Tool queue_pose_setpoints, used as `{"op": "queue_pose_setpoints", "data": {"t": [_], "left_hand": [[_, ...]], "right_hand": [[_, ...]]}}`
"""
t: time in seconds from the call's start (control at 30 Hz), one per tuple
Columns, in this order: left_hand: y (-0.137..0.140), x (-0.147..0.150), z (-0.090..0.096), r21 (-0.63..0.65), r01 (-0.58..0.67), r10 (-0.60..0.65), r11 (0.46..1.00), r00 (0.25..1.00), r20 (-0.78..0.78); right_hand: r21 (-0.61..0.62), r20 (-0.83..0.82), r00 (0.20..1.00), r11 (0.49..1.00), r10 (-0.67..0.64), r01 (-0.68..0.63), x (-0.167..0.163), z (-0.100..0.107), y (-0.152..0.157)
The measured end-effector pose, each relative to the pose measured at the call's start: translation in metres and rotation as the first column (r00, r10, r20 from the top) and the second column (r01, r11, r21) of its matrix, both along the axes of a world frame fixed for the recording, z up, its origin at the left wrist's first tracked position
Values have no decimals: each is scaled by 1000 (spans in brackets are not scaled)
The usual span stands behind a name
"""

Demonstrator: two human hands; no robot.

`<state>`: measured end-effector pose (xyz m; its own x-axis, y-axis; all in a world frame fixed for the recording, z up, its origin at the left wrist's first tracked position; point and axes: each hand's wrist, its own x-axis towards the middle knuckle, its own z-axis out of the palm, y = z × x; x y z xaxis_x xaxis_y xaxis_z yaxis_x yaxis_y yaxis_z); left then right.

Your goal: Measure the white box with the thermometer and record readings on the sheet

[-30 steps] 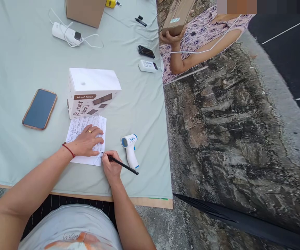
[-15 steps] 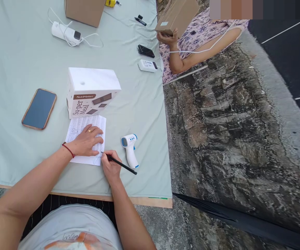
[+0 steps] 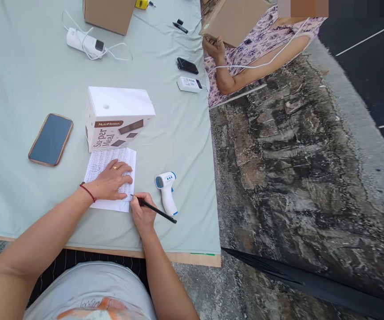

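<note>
My left hand (image 3: 113,180) lies flat with spread fingers on a sheet of paper (image 3: 108,205) covered in print, with a hand-drawn ring near its left side. In my right hand (image 3: 143,211) is a black pen (image 3: 158,210), its tip at the paper's right edge. Behind the sheet, touching or overlapping its far edge, stands a white NutriMotion box (image 3: 120,104). A white and blue infrared thermometer (image 3: 167,193) lies just right of my right hand. Off to the left rests a smartphone (image 3: 50,139) in a brown case.
A cardboard box (image 3: 109,15), a white device (image 3: 84,43) with a looped cable and a marker (image 3: 180,27) are farther back. Near the right table edge lie a black device (image 3: 187,65) and a white one (image 3: 189,84). Beyond it, another person's hand (image 3: 215,46) holds a carton (image 3: 235,22).
The other person's carton has tilted and shifted slightly right. My pen and right hand have moved a touch to the right; my left hand keeps its place.
</note>
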<state>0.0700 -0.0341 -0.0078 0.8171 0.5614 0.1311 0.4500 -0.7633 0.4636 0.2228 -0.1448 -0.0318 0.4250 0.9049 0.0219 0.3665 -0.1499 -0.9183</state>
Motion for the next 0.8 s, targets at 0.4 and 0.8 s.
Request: {"op": "queue_pose_setpoints", "data": {"t": [0.4,0.8], "left_hand": [[3,0,0,27,-101,92,995,969,228],[47,-47,-9,-362,-687,700,630,300,647]], "right_hand": [[217,305,952,972,21,-91,29,-15,3],[149,628,778,981,4,-125,77,-13,11]]}}
